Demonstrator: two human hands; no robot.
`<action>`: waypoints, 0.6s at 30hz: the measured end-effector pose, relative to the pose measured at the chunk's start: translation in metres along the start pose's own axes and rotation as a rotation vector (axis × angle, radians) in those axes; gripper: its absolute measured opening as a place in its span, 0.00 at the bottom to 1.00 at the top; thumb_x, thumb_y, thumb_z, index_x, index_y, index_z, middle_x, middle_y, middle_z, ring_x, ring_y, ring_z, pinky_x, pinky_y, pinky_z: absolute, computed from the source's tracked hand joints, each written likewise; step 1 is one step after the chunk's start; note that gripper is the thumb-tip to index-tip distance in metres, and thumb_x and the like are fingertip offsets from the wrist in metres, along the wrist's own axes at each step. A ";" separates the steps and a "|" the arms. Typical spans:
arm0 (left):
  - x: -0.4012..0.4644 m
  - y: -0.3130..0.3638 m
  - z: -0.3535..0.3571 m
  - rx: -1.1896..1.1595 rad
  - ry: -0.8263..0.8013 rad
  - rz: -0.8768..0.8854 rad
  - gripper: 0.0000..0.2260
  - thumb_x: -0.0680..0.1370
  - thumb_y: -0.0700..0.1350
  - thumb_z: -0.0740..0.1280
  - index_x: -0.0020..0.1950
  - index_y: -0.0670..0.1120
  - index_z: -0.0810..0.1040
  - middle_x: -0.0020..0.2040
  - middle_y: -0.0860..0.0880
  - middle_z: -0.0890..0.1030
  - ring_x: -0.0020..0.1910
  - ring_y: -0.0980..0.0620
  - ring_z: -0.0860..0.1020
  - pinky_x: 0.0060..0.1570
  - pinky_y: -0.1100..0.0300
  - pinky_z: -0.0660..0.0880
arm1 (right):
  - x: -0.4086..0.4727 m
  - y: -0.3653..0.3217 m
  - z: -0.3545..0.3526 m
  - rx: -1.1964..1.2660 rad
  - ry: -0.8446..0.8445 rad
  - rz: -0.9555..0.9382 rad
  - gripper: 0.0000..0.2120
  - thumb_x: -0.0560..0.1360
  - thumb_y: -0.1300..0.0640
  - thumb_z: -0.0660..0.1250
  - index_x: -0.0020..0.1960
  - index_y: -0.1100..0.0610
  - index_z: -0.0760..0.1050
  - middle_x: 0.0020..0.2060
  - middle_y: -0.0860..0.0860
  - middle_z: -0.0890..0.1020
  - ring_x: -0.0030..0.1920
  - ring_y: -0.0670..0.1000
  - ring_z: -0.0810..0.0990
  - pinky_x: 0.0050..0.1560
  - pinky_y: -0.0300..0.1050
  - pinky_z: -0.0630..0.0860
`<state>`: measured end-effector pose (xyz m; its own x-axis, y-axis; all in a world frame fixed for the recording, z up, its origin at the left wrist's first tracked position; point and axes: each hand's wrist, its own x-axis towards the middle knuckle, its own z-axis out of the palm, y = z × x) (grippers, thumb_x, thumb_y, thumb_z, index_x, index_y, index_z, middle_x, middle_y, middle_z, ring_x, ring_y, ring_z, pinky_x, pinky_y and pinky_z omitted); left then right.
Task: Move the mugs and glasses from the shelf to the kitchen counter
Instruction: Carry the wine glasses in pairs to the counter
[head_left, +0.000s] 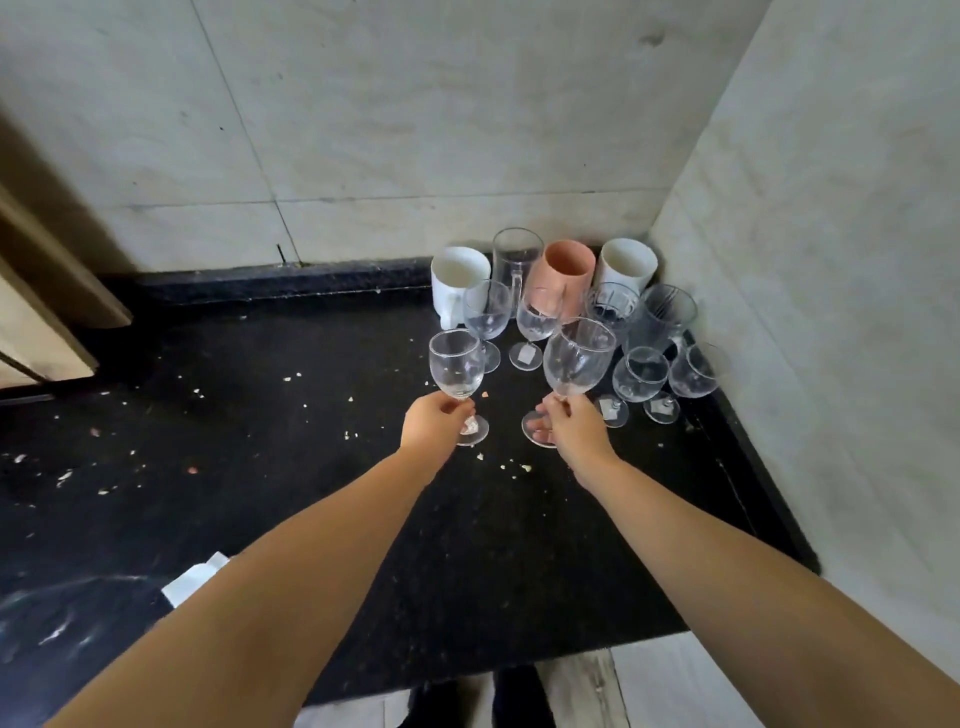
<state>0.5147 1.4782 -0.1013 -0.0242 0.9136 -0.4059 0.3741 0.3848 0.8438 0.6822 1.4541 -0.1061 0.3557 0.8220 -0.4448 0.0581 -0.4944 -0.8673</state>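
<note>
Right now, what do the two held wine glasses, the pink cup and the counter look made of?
Wine glasses, left and right: clear glass, see-through with bright glints. Pink cup: matte, opaque, ceramic or plastic; unclear. Counter: dark speckled polished stone, probably granite.

clear glossy wine glasses (456, 364), matt mugs (460, 280), speckled black stone counter (260, 415).

Home kitchen, black counter (260, 415), tiled walls (363, 130), mugs (563, 270)
</note>
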 end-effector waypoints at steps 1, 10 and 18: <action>0.007 0.001 0.005 -0.023 0.003 -0.011 0.07 0.77 0.42 0.67 0.50 0.41 0.82 0.39 0.50 0.80 0.38 0.55 0.76 0.38 0.65 0.71 | 0.010 0.002 0.002 -0.009 -0.003 -0.015 0.07 0.82 0.62 0.56 0.46 0.59 0.70 0.40 0.52 0.76 0.37 0.48 0.78 0.41 0.40 0.80; 0.034 -0.005 0.041 -0.016 0.019 -0.084 0.08 0.77 0.45 0.68 0.50 0.42 0.82 0.37 0.51 0.80 0.35 0.57 0.75 0.34 0.64 0.69 | 0.053 0.020 0.012 -0.055 -0.116 -0.037 0.11 0.81 0.63 0.55 0.62 0.58 0.70 0.44 0.49 0.78 0.48 0.52 0.80 0.56 0.50 0.79; 0.039 -0.013 0.054 0.003 0.044 -0.117 0.06 0.76 0.43 0.66 0.42 0.42 0.79 0.34 0.50 0.77 0.37 0.52 0.74 0.33 0.62 0.68 | 0.063 0.029 0.012 -0.105 -0.140 -0.054 0.15 0.81 0.63 0.55 0.67 0.62 0.68 0.41 0.44 0.78 0.48 0.52 0.81 0.59 0.55 0.78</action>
<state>0.5590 1.5019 -0.1469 -0.1085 0.8674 -0.4857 0.3688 0.4889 0.7906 0.6952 1.4955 -0.1617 0.2169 0.8756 -0.4315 0.1736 -0.4696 -0.8656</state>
